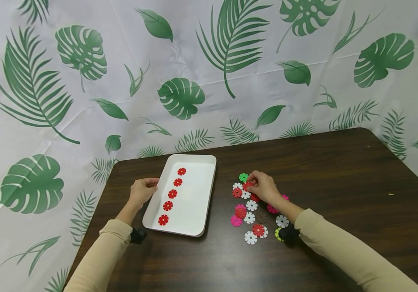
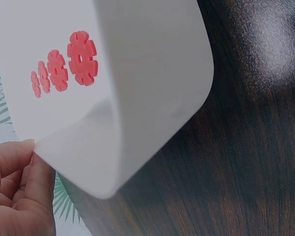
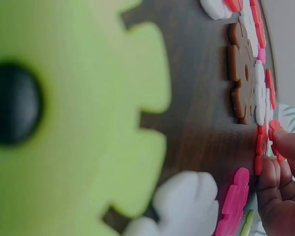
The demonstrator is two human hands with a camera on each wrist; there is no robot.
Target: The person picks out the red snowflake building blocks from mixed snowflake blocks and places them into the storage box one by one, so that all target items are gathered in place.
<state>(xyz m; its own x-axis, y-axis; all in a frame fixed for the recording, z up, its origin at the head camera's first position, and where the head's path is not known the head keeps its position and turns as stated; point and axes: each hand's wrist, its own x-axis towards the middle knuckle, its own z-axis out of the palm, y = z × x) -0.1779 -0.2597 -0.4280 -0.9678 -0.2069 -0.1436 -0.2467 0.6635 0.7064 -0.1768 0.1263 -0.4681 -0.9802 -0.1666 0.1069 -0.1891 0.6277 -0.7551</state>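
R hand [image 1: 263, 187] is pinching a red disc [image 1: 246, 186] btwn thumb + fingertips, narrow grip, toward the far end of the loose discs [image 1: 249, 206]. L hand [image 1: 142, 191] is gripping the L long edge of the white tray [image 1: 192, 202], thumb at the rim, so both hands are holding sth.

Key relation: tray is lying to the L of the held disc, w/ a strip of dark counter [image 1: 219, 215] running btwn tray & loose discs. R hand is being the one nearer the pile, L hand the one at the tray. Tray's long axis is running away from the person, far end leaning a bit R; the row of red discs [image 1: 172, 194], five of them, is following abt the same line in the tray's L half, none touching.

Materials: tray is looking like smooth plastic, shallow, w/ rounded corners. Discs are looking like thin stiff plastic, rims notched gear-style, small centre holes. Loose ones are overlapping in spots: white, red, pink, plus a brown disc [image 3: 241, 93]. A yellow-green disc [image 3: 88, 123] is filling the L of the R wrist view, blurry. Counter is showing woodgrain w/ dull sheen; leaf-print cloth [image 1: 121, 48] is hanging behind, creased.
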